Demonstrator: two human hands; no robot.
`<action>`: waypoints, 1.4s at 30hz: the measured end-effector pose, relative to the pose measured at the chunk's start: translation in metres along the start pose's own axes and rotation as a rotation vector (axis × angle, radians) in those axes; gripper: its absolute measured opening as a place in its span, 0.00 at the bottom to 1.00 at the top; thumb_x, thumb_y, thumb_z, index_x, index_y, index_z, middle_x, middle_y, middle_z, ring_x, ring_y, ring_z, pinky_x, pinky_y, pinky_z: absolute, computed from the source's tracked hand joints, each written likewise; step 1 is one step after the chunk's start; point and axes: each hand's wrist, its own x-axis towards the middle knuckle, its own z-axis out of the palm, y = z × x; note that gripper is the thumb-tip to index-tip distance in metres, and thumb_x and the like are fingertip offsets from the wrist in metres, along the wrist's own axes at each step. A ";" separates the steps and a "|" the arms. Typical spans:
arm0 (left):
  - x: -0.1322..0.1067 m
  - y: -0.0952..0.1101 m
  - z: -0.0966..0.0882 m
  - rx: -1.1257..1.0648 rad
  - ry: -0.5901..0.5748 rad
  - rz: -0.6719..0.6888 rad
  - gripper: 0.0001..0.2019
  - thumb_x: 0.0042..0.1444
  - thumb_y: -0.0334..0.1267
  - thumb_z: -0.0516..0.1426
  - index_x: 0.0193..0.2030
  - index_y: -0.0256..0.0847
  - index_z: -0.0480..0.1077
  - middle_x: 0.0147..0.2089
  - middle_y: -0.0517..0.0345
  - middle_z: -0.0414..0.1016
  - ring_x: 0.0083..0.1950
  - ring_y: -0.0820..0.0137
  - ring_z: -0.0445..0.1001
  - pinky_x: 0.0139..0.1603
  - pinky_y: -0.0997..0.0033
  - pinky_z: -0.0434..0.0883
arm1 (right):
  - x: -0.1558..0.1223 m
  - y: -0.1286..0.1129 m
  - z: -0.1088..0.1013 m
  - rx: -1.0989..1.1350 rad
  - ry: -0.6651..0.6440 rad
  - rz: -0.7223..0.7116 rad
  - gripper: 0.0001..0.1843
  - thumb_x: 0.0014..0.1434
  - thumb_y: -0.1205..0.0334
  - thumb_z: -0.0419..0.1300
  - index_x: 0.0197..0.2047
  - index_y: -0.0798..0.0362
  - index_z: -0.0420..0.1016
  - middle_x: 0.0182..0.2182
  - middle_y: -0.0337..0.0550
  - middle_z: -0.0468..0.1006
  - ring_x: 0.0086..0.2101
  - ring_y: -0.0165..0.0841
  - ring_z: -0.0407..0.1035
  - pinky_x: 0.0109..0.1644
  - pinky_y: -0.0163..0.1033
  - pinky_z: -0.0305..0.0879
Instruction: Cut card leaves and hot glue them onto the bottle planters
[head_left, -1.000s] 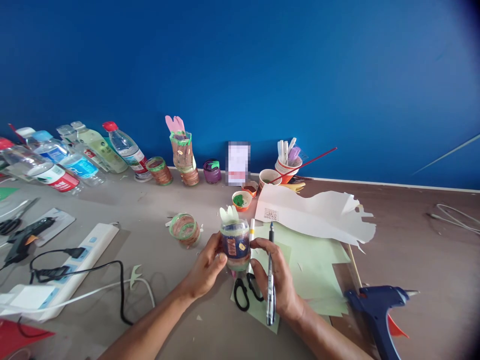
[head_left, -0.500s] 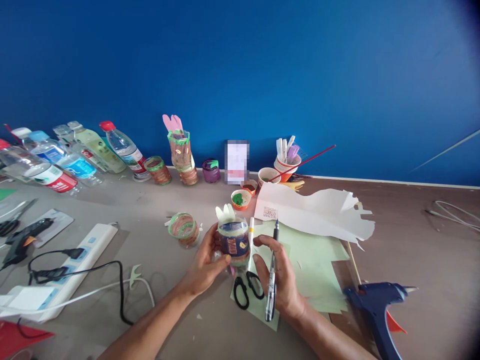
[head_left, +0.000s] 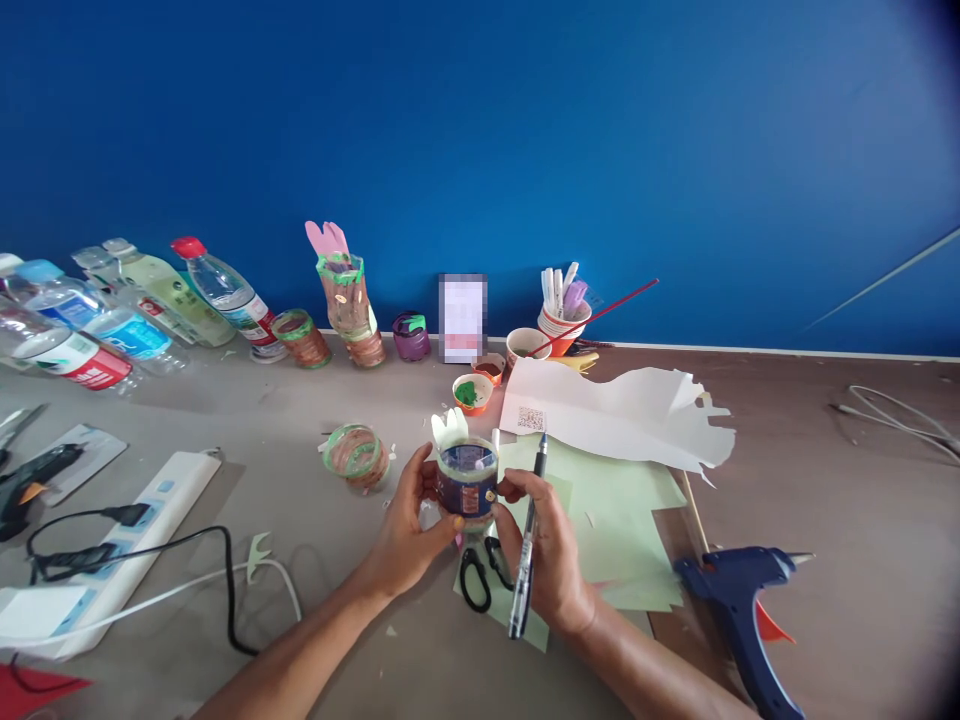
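My left hand [head_left: 409, 525] grips a small painted cup [head_left: 466, 478], dark blue with a pale green rim and pale green paper ears at its back. My right hand [head_left: 544, 560] touches the cup's right side with its fingertips and also holds a black pen [head_left: 527, 545], tip pointing up and away. The cup is tilted toward me so its mouth shows. Black-handled scissors [head_left: 480, 575] lie just under my hands on pale green paper [head_left: 615, 505].
A blue glue gun [head_left: 739, 600] lies at the right. White cut paper [head_left: 622, 410], paint cups [head_left: 472, 392], a cup of brushes [head_left: 564, 320], a green-rimmed cup [head_left: 354, 455], decorated cups and several bottles [head_left: 142, 310] stand along the wall. A power strip [head_left: 127, 545] with cables lies left.
The cup has tipped toward me and sunk slightly between my hands. My right fingers have closed in on its side, and the pen now leans more. The view has shifted a little right.
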 end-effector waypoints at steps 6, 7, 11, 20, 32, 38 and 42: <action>-0.003 -0.006 0.001 0.083 0.004 0.030 0.41 0.52 0.42 0.65 0.69 0.48 0.50 0.59 0.47 0.67 0.56 0.57 0.68 0.57 0.55 0.64 | -0.002 -0.001 0.001 -0.051 -0.001 0.016 0.17 0.62 0.70 0.55 0.54 0.50 0.63 0.35 0.41 0.72 0.34 0.33 0.68 0.40 0.41 0.69; -0.003 -0.006 0.002 0.098 0.012 0.034 0.41 0.51 0.41 0.65 0.69 0.48 0.50 0.59 0.46 0.67 0.57 0.57 0.68 0.58 0.55 0.63 | -0.003 -0.001 0.002 -0.055 -0.002 0.027 0.17 0.62 0.70 0.55 0.54 0.50 0.63 0.34 0.41 0.72 0.34 0.33 0.68 0.39 0.41 0.69; -0.004 -0.007 0.002 0.120 0.050 0.046 0.40 0.50 0.39 0.66 0.68 0.46 0.52 0.60 0.46 0.67 0.58 0.55 0.67 0.59 0.55 0.63 | -0.005 0.000 0.003 -0.052 -0.015 0.053 0.17 0.62 0.69 0.54 0.54 0.50 0.63 0.33 0.40 0.71 0.33 0.33 0.66 0.38 0.40 0.68; 0.003 -0.010 -0.001 0.111 0.148 0.070 0.38 0.50 0.40 0.65 0.66 0.44 0.54 0.58 0.46 0.68 0.57 0.55 0.68 0.55 0.56 0.66 | -0.008 -0.007 0.003 0.046 -0.037 -0.010 0.15 0.61 0.72 0.54 0.50 0.49 0.64 0.29 0.36 0.69 0.29 0.30 0.66 0.36 0.38 0.68; -0.002 -0.012 0.004 0.085 0.073 0.048 0.39 0.51 0.40 0.65 0.67 0.47 0.51 0.61 0.46 0.67 0.59 0.55 0.67 0.57 0.54 0.65 | -0.005 -0.011 0.005 0.103 -0.010 0.034 0.15 0.59 0.73 0.55 0.47 0.47 0.65 0.30 0.36 0.71 0.29 0.29 0.67 0.35 0.36 0.70; -0.005 -0.007 0.009 0.077 0.041 0.051 0.38 0.52 0.41 0.64 0.67 0.47 0.52 0.60 0.47 0.68 0.58 0.55 0.68 0.57 0.54 0.65 | -0.004 -0.008 0.004 -0.047 -0.005 -0.109 0.17 0.61 0.72 0.55 0.52 0.48 0.63 0.30 0.37 0.74 0.28 0.31 0.67 0.37 0.40 0.68; -0.006 -0.005 0.010 0.071 0.018 0.039 0.39 0.53 0.41 0.64 0.68 0.45 0.50 0.60 0.45 0.67 0.56 0.57 0.69 0.57 0.54 0.65 | 0.001 -0.008 0.002 -0.162 -0.017 -0.211 0.16 0.61 0.73 0.55 0.52 0.51 0.63 0.32 0.41 0.76 0.30 0.34 0.68 0.37 0.42 0.67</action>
